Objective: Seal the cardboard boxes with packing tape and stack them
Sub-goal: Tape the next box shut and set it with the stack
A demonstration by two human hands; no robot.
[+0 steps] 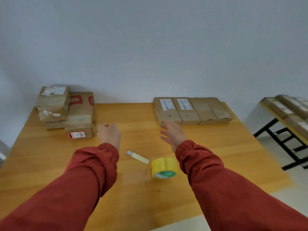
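A row of several flat cardboard boxes lies side by side at the back right of the wooden table. Taped boxes are piled at the back left, against the wall. A yellow roll of packing tape stands near the middle, with a small utility knife just left of it. My left hand hovers beside the left pile, fingers loosely curled, holding nothing. My right hand is stretched out with straight fingers, its fingertips at the front edge of the leftmost box in the row.
A second table with a black frame stands to the right and carries more long cardboard boxes. A plain wall runs behind the wooden table. The floor shows past the table's right edge.
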